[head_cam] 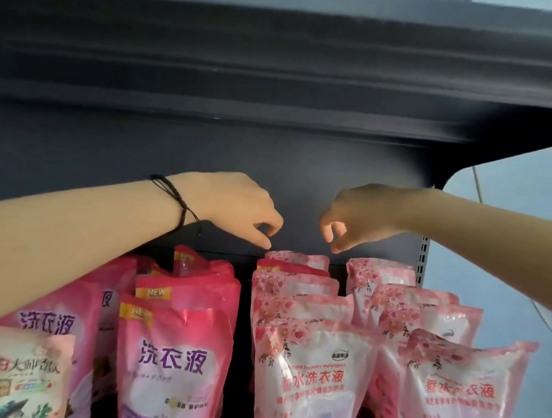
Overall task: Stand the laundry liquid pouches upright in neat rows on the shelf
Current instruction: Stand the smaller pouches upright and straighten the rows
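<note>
Rows mostly upright; left hand (237,207) and right hand (362,212) hover in narrow empty pinches over rearmost floral pouch (298,258); rear dark-pink pouch (185,263) leans.

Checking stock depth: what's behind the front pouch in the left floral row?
More pink pouches, back to the dark panel. Only their tops show; the rest is covered.

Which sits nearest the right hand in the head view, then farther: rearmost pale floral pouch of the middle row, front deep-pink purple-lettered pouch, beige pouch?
1. Rearmost pale floral pouch, just below the right hand.
2. Front deep-pink purple-lettered pouch, lower left.
3. Beige pouch, bottom-left corner.
</note>
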Tool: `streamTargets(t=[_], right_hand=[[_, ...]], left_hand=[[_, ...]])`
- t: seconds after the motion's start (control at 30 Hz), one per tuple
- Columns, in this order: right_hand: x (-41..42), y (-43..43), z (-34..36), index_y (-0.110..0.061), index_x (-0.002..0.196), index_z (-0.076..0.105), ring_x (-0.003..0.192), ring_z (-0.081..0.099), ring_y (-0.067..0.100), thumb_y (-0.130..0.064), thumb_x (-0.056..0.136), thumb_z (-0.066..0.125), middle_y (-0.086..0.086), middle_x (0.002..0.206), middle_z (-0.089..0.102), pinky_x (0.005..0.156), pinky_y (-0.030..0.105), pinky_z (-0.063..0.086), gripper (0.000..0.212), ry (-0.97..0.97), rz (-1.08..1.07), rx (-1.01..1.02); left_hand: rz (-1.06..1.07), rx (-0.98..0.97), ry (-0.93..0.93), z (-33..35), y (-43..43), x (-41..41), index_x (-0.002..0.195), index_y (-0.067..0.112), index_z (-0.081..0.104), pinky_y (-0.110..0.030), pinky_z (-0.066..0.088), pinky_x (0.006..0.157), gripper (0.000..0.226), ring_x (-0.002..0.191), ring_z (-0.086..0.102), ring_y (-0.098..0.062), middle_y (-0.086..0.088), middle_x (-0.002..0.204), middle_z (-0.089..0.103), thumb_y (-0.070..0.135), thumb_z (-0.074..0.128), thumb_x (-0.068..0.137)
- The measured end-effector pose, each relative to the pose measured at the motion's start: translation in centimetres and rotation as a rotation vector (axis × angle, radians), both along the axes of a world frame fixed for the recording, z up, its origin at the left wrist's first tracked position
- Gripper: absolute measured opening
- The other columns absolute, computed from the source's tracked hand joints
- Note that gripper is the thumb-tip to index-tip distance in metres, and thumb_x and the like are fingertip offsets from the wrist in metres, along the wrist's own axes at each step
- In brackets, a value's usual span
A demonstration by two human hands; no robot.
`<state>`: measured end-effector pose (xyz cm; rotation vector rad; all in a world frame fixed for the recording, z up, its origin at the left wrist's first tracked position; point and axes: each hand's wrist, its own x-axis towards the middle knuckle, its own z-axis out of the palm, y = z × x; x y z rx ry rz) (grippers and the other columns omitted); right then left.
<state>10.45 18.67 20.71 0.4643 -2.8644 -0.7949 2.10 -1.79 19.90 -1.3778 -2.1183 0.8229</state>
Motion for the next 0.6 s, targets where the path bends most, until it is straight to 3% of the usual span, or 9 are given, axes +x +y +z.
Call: streamTargets(t=[0.13,0.27,0.37,0.43,0.53,0.6], right_hand=[[-3.8,0.7,-0.2,-0.030,0.099,0.066,0.085,0.062,0.010,-0.048,0.085,0.062,-0.019,0.079,0.060,0.066,0.023,0.044,0.023,-0.104,-0.030,-0.045],[-7.1,1.5,-2.3,-0.026,0.099,0.068,0.080,0.057,0.009,-0.050,0.086,0.061,-0.015,0.085,0.063,0.063,0.022,0.041,0.028,-0.214,-0.040,-0.086],[-9.2,2.3,-4.2,-0.023,0.103,0.069,0.089,0.062,0.013,-0.053,0.085,0.061,-0.006,0.101,0.071,0.076,0.028,0.049,0.036,-0.287,-0.100,-0.098],[-10.1,2.6,-5.2,-0.019,0.103,0.071,0.090,0.066,0.015,-0.043,0.087,0.062,0.000,0.100,0.073,0.078,0.028,0.052,0.031,-0.338,-0.115,-0.138],[-10.5,3.1,-5.8,-0.011,0.095,0.074,0.071,0.064,0.007,-0.024,0.089,0.060,0.003,0.087,0.075,0.059,0.015,0.046,0.020,-0.343,-0.086,-0.219],[-10.6,3.7,-5.3,-0.010,0.092,0.074,0.068,0.065,0.008,-0.024,0.089,0.061,0.004,0.083,0.075,0.064,0.016,0.051,0.020,-0.314,-0.089,-0.307]], left_hand=[[0.041,0.023,-0.148,-0.2,1.5,-3.7,0.115,0.037,0.056,-0.028,0.044,0.070,0.037,0.088,0.057,-0.012,0.015,0.095,0.059,0.062,0.047,0.089],[0.064,0.062,-0.364,-1.6,3.4,-7.3,0.116,0.036,0.059,-0.028,0.045,0.071,0.037,0.093,0.060,-0.013,0.011,0.102,0.065,0.058,0.056,0.086],[0.103,0.060,-0.405,-3.2,4.7,-9.1,0.114,0.035,0.061,-0.028,0.044,0.071,0.039,0.094,0.060,-0.014,0.010,0.102,0.065,0.058,0.059,0.084],[0.136,0.104,-0.440,-4.8,5.4,-9.9,0.101,0.031,0.066,-0.029,0.046,0.069,0.035,0.086,0.060,-0.013,0.010,0.092,0.065,0.059,0.062,0.080],[0.176,0.218,-0.514,-6.6,5.9,-10.5,0.067,0.022,0.058,-0.025,0.036,0.053,0.032,0.056,0.048,-0.007,0.008,0.058,0.053,0.049,0.068,0.080],[0.199,0.290,-0.591,-6.4,5.6,-10.3,0.066,0.017,0.060,-0.019,0.029,0.048,0.032,0.050,0.042,-0.009,0.007,0.054,0.049,0.044,0.068,0.083]])
